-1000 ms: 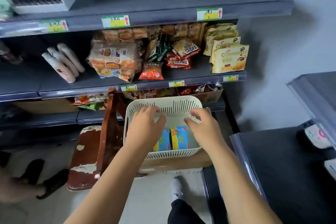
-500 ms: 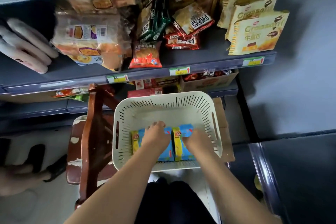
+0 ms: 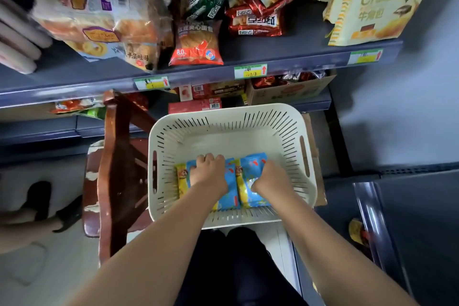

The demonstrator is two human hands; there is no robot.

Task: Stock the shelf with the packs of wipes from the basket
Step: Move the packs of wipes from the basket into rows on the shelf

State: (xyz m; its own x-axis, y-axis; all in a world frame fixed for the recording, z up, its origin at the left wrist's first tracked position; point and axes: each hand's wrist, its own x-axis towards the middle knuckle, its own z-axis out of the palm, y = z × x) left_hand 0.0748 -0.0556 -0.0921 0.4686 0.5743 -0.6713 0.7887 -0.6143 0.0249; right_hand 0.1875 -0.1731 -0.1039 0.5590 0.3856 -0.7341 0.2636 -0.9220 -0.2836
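Grey shop shelving (image 3: 198, 74) fills the background, and below it a cream slotted basket (image 3: 223, 113) sits between the two forearms. Inside the basket, the left grip (image 3: 208, 172) lies on top of the left pack of wipes (image 3: 231, 185), its fingers curled down over the pack's far edge so that it holds the pack. The right grip (image 3: 270, 179) is closed on the right pack of wipes (image 3: 248, 196), its fingers bent round the pack's right side and the thumb pressed on the shiny blue face. Both packs are blue and yellow and lie flat, side by side and touching, in the near half of the basket; the far half shows bare floor. A flat piece of cardboard (image 3: 319, 171) shows at the basket's right side, with a worn red-brown wooden chair (image 3: 116, 169) just to the left. On the shelf above stand a red snack bag (image 3: 196, 45) and yellow croissant packs (image 3: 372, 7), with a price tag (image 3: 250, 71) on the shelf's front edge.
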